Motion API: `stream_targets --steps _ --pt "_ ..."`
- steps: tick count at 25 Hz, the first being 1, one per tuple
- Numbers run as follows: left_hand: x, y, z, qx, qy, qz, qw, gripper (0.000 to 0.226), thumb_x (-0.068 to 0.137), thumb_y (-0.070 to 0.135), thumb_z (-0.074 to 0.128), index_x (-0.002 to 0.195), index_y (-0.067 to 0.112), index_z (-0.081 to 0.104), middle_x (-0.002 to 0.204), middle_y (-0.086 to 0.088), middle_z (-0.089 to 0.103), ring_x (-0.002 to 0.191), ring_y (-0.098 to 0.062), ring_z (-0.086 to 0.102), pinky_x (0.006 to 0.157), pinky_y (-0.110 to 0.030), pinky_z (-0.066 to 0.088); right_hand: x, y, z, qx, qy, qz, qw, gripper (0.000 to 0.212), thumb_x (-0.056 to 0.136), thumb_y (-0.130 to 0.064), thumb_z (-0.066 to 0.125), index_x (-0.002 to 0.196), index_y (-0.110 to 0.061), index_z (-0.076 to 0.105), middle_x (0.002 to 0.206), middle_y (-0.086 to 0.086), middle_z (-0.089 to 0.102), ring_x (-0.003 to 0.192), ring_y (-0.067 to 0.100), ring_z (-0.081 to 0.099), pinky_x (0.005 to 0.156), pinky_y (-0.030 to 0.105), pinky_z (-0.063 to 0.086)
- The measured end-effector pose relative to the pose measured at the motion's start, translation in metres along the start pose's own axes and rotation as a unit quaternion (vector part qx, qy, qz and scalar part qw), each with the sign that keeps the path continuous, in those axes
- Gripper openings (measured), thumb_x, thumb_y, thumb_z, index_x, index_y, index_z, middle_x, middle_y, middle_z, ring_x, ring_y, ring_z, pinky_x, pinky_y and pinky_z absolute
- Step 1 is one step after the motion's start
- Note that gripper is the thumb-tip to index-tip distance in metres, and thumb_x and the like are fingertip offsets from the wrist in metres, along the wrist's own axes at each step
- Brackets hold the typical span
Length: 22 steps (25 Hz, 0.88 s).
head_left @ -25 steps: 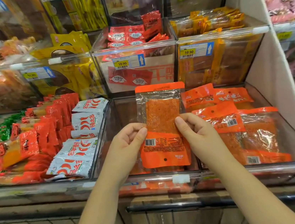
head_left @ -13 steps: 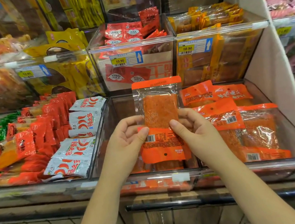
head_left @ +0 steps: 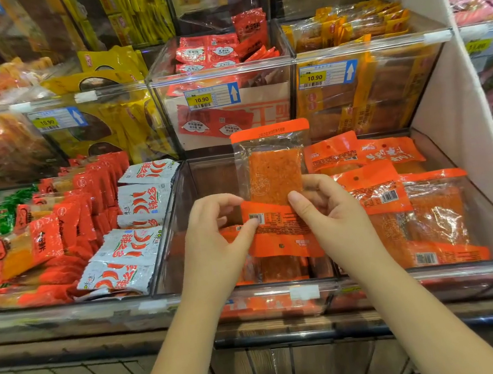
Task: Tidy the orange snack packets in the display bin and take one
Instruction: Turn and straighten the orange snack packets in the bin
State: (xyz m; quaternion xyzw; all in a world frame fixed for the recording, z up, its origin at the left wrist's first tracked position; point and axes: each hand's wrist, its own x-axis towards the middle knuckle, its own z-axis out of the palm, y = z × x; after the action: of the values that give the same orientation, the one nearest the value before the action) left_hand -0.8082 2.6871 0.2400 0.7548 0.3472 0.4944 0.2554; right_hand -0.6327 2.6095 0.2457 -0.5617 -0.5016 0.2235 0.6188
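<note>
Packet (head_left: pixel 274 180) held upright over the middle of the clear bin (head_left: pixel 181 226), orange header toward the back wall, barcode end toward the front rim. Left hand (head_left: pixel 215 243) pinches its lower left edge, thumb beside the barcode, fingers curled. Right hand (head_left: pixel 333 219) pinches the right edge, thumb on the front, fingers behind. More orange packets lie flat on the bin floor beneath. Pile (head_left: pixel 395 196) of the same packets lies just right, overlapping. White chili sachets (head_left: pixel 140 243) in the left neighbouring bin.
</note>
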Motion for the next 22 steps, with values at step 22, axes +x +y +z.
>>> stream_targets --steps 22 --pt "0.003 0.01 -0.008 -0.304 -0.091 -0.169 0.933 0.03 0.106 0.013 0.047 0.132 0.021 0.06 0.122 -0.002 0.073 0.117 -0.022 0.068 0.097 -0.041 0.055 -0.003 0.001 0.0 -0.02 -0.011 -0.038 0.999 0.011 0.096 -0.023 0.069 0.1 -0.03 0.061 0.091 -0.013 0.067 0.086 0.008 0.065 0.077 0.017 0.052"
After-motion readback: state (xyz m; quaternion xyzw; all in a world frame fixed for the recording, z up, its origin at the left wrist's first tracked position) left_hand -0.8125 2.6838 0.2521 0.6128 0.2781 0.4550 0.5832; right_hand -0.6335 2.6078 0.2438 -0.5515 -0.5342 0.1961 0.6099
